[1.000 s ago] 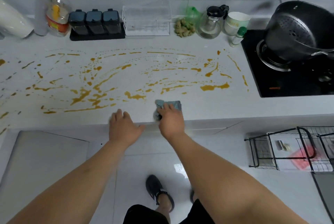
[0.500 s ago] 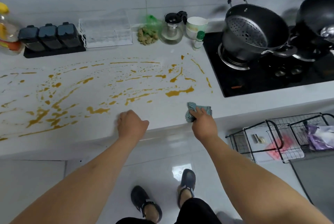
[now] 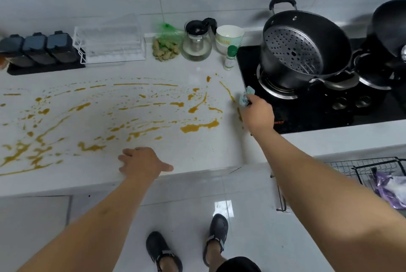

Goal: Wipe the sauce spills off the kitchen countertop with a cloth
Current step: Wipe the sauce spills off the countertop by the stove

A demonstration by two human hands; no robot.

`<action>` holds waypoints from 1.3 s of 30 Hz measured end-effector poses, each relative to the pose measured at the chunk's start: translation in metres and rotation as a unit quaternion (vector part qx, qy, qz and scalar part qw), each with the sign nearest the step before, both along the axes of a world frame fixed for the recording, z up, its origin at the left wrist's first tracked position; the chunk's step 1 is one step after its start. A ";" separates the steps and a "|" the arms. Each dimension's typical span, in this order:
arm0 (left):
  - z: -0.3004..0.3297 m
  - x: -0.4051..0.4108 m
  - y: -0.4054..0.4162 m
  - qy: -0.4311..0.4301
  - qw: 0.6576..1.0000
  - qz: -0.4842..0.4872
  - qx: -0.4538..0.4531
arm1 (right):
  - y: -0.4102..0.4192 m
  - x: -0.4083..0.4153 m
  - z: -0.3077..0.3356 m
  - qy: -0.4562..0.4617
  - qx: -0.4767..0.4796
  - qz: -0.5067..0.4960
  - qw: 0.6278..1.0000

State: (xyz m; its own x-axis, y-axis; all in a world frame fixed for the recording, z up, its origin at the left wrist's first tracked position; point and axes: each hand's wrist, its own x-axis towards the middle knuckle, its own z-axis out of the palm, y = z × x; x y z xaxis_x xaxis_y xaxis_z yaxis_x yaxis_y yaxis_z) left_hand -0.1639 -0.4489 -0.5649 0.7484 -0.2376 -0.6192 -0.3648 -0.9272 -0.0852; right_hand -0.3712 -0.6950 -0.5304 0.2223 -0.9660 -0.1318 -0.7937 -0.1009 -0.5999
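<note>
Yellow-brown sauce spills streak and spatter the white countertop from the far left up to the stove's edge. My right hand grips a bunched light-blue cloth at the right end of the spills, beside the black stove. The cloth sits close to a thin sauce streak. My left hand rests on the counter near its front edge, fingers loosely spread, holding nothing.
A black cooktop with a steamer pot lies right of the cloth. Along the back wall stand a spice set, a clear box, a glass teapot, a bowl and a small bottle. A wire rack stands low right.
My right hand has carried the cloth from the counter's front edge up and right to the stove's edge. My left hand has uncurled. The view has shifted right.
</note>
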 end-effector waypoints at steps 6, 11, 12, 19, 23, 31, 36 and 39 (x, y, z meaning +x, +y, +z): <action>0.002 0.006 -0.015 0.033 0.999 -0.001 0.030 | -0.028 0.018 -0.051 0.207 -0.008 0.208 0.956; -0.003 0.011 -0.018 0.038 0.999 0.017 0.035 | 0.004 0.002 -0.075 0.174 -0.042 0.185 0.966; -0.003 0.011 -0.017 0.040 0.999 0.019 0.030 | 0.014 -0.003 -0.078 0.162 -0.037 0.174 0.971; 0.011 0.003 -0.013 0.035 0.998 0.042 -0.012 | 0.101 -0.006 -0.078 0.009 -0.068 0.277 0.958; 0.007 0.005 -0.009 0.030 0.998 0.043 -0.020 | 0.080 -0.011 -0.046 -0.076 0.020 0.196 0.977; 0.002 0.007 -0.008 0.025 0.999 0.017 -0.025 | -0.016 0.002 -0.039 0.051 0.006 0.114 0.992; 0.001 0.007 -0.006 0.022 0.999 0.000 -0.035 | 0.058 -0.001 -0.077 -0.002 -0.094 0.120 0.988; 0.005 0.006 -0.007 0.025 0.999 0.015 -0.041 | 0.101 0.001 -0.081 -0.006 -0.081 0.147 0.986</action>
State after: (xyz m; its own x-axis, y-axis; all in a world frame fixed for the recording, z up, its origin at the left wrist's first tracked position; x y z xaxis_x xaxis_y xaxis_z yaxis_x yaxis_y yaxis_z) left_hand -0.1578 -0.4556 -0.5602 0.7245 -0.2670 -0.6355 -0.3382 -0.9410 0.0098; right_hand -0.3700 -0.5944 -0.6110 0.4958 -0.8682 0.0224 -0.7093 -0.4196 -0.5664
